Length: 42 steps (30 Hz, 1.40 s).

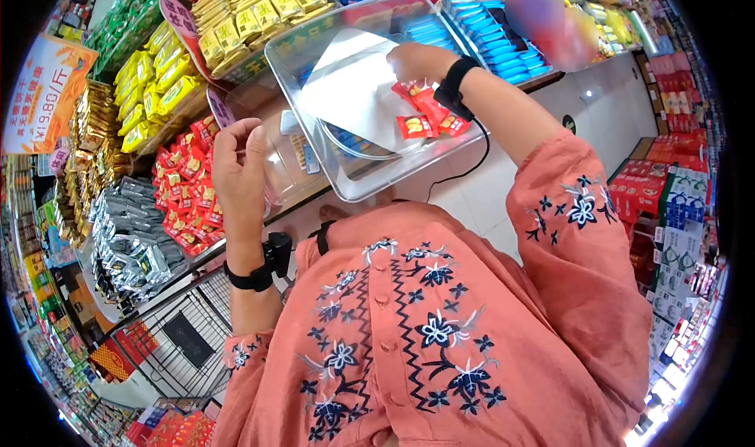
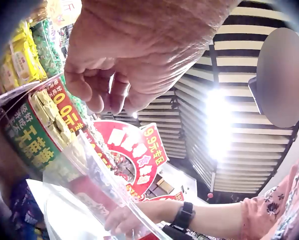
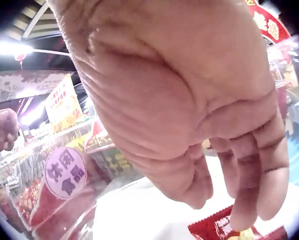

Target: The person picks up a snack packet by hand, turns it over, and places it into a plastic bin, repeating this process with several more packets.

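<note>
In the head view my left hand [image 1: 240, 164] is raised beside the clear tray [image 1: 344, 183], above the red packets in the bin. The left wrist view shows this hand [image 2: 134, 55] with loosely bent fingers and nothing in them. My right hand [image 1: 423, 63] is over the tray's far right part, next to several red packets [image 1: 415, 127] lying on and beside a white sheet [image 1: 338, 93]. The right wrist view has the hand's [image 3: 189, 95] fingers hanging down, apart from the thumb, close to a red packet [image 3: 214, 223]; whether the fingertips touch it is unclear.
Bins around the tray hold yellow packets [image 1: 248, 24], red packets [image 1: 189, 179], silver packets [image 1: 138, 227] and blue packets [image 1: 491, 38]. A wire cart [image 1: 185, 337] stands at the lower left. A black cable [image 1: 460, 181] hangs near the tray's right side.
</note>
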Available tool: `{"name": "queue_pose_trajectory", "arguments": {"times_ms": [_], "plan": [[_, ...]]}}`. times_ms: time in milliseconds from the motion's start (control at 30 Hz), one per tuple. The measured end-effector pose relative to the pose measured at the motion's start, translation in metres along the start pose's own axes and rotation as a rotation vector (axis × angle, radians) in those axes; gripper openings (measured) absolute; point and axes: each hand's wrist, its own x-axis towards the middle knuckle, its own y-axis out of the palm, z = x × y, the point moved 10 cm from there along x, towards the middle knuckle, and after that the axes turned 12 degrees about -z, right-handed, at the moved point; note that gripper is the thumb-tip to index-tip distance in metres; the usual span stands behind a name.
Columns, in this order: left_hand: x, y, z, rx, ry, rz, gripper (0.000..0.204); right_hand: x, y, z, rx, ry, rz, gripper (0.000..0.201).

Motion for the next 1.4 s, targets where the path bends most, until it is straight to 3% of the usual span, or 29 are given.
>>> {"name": "queue_pose_trajectory", "arguments": {"times_ms": [233,333,433,600,833,933,1100,1200,1267,1400], "plan": [[-0.013,0.015,0.004,-0.018,-0.054,0.022,0.017,0.014,0.017,-0.019,-0.095,-0.025,-0.061,0.035],[-0.014,0.021,0.006,-0.018,-0.065,0.058,0.018,0.025,0.02,-0.018,-0.166,-0.122,-0.148,0.029],[-0.015,0.026,0.0,-0.002,-0.075,0.101,0.019,0.018,0.006,-0.009,-0.128,-0.104,-0.097,0.023],[-0.009,0.04,-0.011,-0.015,-0.022,0.149,0.021,-0.005,-0.028,0.019,0.272,-0.091,-0.041,0.022],[-0.006,0.082,-0.004,-0.226,-0.286,0.358,0.03,-0.061,-0.069,0.085,0.705,-0.185,-0.029,0.019],[-0.017,0.099,-0.009,-0.284,-0.374,0.452,0.048,-0.072,-0.078,0.1,0.788,-0.193,-0.087,0.019],[-0.03,0.109,-0.014,-0.435,-0.488,0.529,0.049,-0.077,-0.071,0.12,0.856,-0.257,-0.101,0.019],[-0.028,0.101,-0.008,-0.504,-0.503,0.46,0.044,-0.083,-0.075,0.129,1.003,-0.257,-0.193,0.03],[-0.022,0.091,0.0,-0.571,-0.506,0.352,0.037,-0.089,-0.068,0.137,1.07,-0.209,-0.139,0.044],[-0.018,0.07,0.007,-0.663,-0.551,0.222,0.033,-0.093,-0.048,0.157,1.092,-0.24,-0.037,0.039]]}}
